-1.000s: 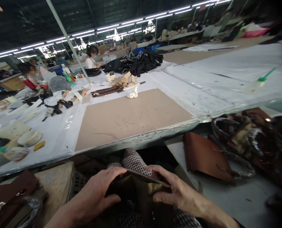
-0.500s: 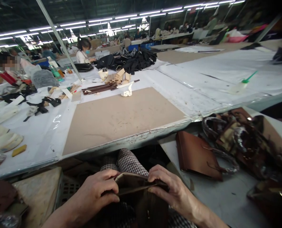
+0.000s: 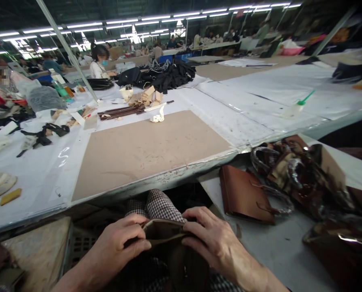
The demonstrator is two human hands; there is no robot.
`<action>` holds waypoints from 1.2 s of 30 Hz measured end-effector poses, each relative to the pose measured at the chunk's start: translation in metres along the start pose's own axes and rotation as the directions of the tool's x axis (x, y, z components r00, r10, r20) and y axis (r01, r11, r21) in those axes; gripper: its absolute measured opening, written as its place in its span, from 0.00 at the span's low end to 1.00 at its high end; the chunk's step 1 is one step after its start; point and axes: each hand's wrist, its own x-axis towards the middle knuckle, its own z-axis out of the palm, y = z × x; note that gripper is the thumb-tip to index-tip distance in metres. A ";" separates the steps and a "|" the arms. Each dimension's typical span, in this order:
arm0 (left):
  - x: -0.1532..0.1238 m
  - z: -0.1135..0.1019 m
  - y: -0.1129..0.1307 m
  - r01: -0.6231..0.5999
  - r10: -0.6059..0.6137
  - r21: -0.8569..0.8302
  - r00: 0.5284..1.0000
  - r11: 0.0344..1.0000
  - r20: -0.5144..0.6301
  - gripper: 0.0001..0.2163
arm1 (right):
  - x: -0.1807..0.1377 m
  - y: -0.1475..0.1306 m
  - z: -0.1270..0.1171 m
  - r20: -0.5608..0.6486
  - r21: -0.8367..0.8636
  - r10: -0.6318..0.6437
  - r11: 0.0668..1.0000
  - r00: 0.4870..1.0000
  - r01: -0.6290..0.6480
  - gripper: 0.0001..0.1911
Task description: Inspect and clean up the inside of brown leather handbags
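Note:
In my lap, over checkered trousers (image 3: 156,205), I hold a dark brown leather bag piece (image 3: 165,235) with both hands. My left hand (image 3: 120,247) grips its left side, fingers curled over the top edge. My right hand (image 3: 208,239) clasps the right side, fingers pressed on the same edge. The lower part of the piece runs out of view between my forearms.
A brown cardboard sheet (image 3: 150,148) lies on the white work table (image 3: 47,174) in front. A brown leather bag (image 3: 243,194) and a heap of plastic-wrapped bags (image 3: 296,174) lie to the right. Straps (image 3: 123,111), scraps and black fabric (image 3: 165,77) lie farther back; other workers sit beyond.
My hands have drawn closer together on the leather piece and folded its top edge narrower. The view has swung a little to the right.

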 end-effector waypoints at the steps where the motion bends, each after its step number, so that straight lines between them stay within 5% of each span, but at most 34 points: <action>1: -0.001 0.000 0.001 -0.006 0.006 0.004 1.000 1.000 0.004 0.06 | 0.003 -0.003 -0.002 0.016 -0.031 0.002 1.000 1.000 -0.001 0.07; 7: -0.001 0.003 0.007 -0.035 0.034 0.021 0.999 0.999 0.007 0.07 | 0.021 -0.012 -0.001 0.106 -0.143 -0.087 0.984 0.991 0.102 0.11; 12: -0.001 0.005 0.008 -0.068 0.068 0.063 0.998 0.996 0.002 0.06 | 0.026 -0.009 0.004 0.257 -0.004 -0.141 0.989 0.956 0.147 0.14; 18: -0.003 0.006 0.009 -0.069 0.069 0.094 0.998 0.993 0.011 0.05 | 0.033 -0.001 -0.009 0.482 0.161 -0.142 0.984 0.865 0.072 0.29; 20: -0.003 0.007 0.009 -0.062 0.062 0.110 0.998 0.992 0.006 0.05 | 0.036 0.001 -0.012 0.518 0.145 -0.097 0.989 0.850 0.025 0.27; 25: -0.005 0.008 0.001 -0.024 0.026 0.122 1.000 0.992 -0.017 0.05 | 0.034 0.004 -0.014 0.456 0.255 -0.075 0.966 0.887 -0.049 0.14; 29: -0.009 0.007 -0.004 -0.005 0.008 0.103 1.000 0.995 -0.023 0.07 | 0.020 0.005 -0.016 0.253 0.408 0.006 0.906 0.967 -0.113 0.13; 36: -0.009 0.007 -0.003 -0.050 0.053 0.127 0.998 0.991 -0.018 0.07 | 0.007 -0.005 -0.015 0.149 0.013 -0.013 1.000 0.989 0.011 0.10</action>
